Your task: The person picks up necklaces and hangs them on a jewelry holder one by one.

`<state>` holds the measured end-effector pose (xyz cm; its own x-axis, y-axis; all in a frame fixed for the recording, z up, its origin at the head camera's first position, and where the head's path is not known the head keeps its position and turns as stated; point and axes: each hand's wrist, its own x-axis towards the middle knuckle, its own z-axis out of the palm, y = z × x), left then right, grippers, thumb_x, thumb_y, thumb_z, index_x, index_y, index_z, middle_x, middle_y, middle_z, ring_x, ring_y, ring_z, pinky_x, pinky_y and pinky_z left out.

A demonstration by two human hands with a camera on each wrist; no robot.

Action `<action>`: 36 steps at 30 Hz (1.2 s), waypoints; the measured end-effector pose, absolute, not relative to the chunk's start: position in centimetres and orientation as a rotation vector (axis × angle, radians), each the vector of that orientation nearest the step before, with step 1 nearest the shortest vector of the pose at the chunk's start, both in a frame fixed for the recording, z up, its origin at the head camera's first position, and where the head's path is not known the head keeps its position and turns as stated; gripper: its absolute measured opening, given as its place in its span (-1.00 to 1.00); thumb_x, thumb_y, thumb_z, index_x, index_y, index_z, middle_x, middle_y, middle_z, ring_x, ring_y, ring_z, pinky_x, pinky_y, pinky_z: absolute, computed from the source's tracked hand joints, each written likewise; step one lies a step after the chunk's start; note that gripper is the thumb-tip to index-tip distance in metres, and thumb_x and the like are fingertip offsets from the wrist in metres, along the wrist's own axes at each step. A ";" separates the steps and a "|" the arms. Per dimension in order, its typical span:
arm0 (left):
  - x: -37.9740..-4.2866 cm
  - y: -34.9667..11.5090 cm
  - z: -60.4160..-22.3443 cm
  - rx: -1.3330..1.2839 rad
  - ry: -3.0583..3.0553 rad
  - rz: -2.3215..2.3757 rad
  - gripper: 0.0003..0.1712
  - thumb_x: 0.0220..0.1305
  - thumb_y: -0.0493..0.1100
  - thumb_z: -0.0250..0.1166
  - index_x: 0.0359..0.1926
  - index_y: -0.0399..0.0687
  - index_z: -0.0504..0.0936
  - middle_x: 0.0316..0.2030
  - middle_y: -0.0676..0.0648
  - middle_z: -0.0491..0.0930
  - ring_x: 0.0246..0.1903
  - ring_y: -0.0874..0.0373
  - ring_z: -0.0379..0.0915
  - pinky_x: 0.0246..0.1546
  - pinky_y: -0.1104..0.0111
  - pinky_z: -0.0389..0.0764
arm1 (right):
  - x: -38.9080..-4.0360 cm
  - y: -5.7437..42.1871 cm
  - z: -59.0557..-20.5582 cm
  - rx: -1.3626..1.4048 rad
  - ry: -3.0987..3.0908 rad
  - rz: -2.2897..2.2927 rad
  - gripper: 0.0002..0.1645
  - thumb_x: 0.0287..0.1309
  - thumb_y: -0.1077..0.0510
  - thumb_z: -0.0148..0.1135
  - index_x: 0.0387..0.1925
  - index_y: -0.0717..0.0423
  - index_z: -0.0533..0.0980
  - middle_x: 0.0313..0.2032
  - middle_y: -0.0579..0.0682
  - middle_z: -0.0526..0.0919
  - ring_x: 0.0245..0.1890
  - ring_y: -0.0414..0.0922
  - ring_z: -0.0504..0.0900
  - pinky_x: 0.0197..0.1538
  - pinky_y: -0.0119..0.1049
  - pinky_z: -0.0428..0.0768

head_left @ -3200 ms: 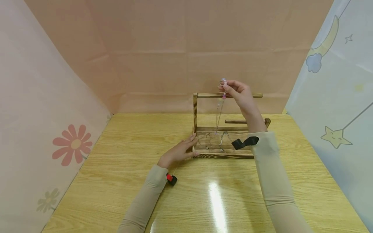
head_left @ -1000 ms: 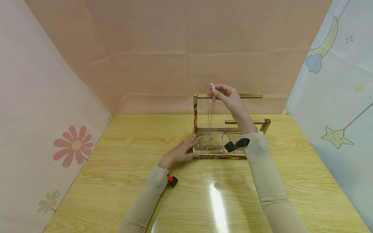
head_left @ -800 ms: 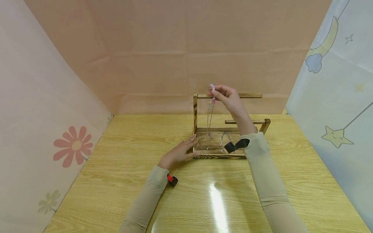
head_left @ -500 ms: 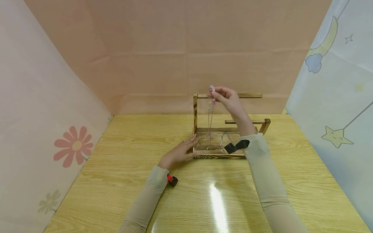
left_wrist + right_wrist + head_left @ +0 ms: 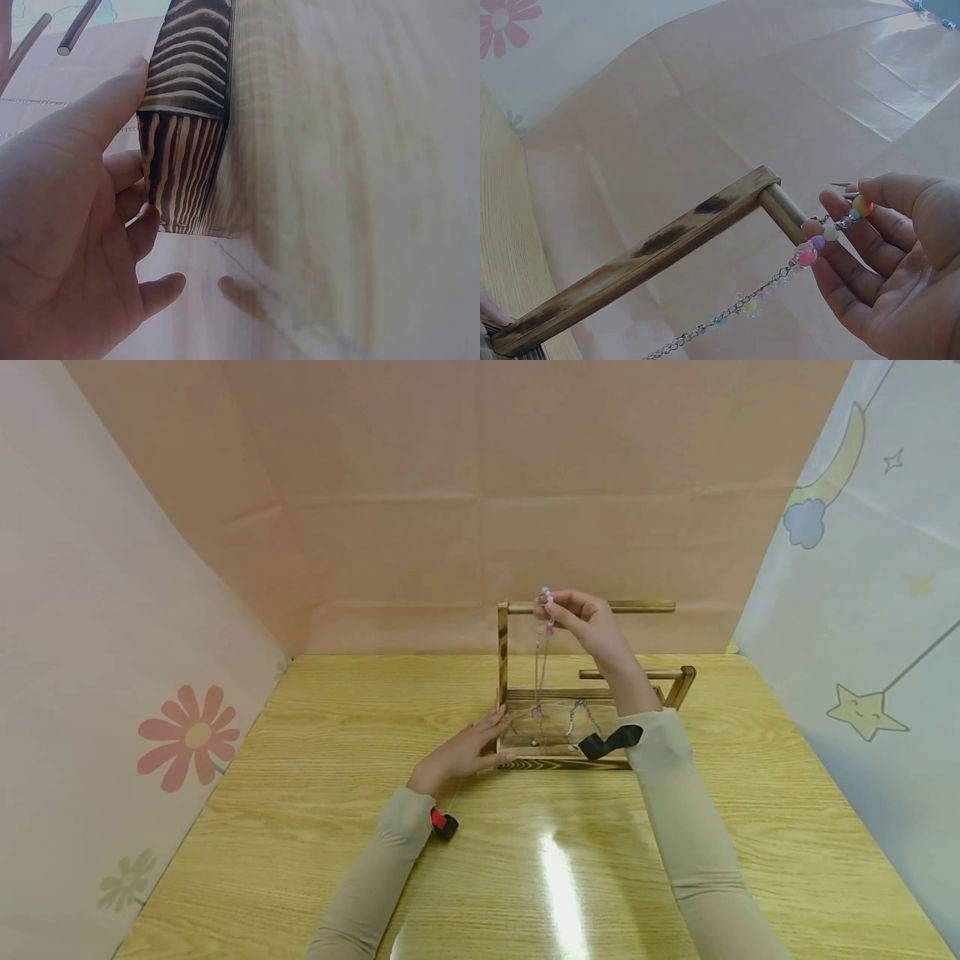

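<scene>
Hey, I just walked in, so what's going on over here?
Someone is handling jewelry at a wooden stand. Their right hand pinches a beaded chain at the upper bar, with the rest hanging down toward the tray. Whether it is looped over the bar is hard to tell. The left hand rests against the tray's left end. Other chains lie in the tray.

- The right hand (image 5: 904,289) pinched a beaded necklace (image 5: 805,256).
- The necklace trailed beside a wooden post (image 5: 637,261).
- A rod (image 5: 781,214) projected from the post's upper end.
</scene>
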<state>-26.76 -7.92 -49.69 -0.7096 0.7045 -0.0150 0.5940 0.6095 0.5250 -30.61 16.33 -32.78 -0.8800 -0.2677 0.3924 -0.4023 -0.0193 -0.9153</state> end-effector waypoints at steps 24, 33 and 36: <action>-26.7 -7.9 -49.6 1.053 2.607 0.745 -0.14 0.32 0.25 -0.01 0.46 0.02 -0.13 0.46 0.00 -0.37 0.43 0.08 -0.38 0.38 -0.04 -0.18 | -30.4 16.6 -34.3 0.606 -2.245 2.038 -0.55 0.24 0.00 0.13 0.03 0.23 0.49 -0.02 0.14 0.60 -0.04 -0.13 0.60 0.03 -0.16 0.54; -26.9 -7.7 -49.9 1.054 2.621 0.717 -0.14 0.33 0.26 -0.03 0.46 0.04 -0.14 0.47 -0.03 -0.36 0.44 0.09 -0.39 0.38 -0.04 -0.19 | -30.4 16.5 -35.2 0.629 -2.230 2.056 -0.62 0.26 0.05 0.11 0.01 0.19 0.49 -0.01 0.15 0.56 -0.05 -0.13 0.61 0.10 -0.10 0.50; -26.8 -7.7 -49.9 1.056 2.618 0.726 -0.14 0.33 0.25 -0.02 0.46 0.04 -0.14 0.47 -0.02 -0.36 0.44 0.09 -0.39 0.38 -0.03 -0.18 | -30.5 16.5 -35.4 0.661 -2.217 2.044 -0.64 0.27 0.07 0.10 0.00 0.20 0.50 -0.01 0.18 0.57 -0.08 -0.17 0.62 0.06 -0.17 0.53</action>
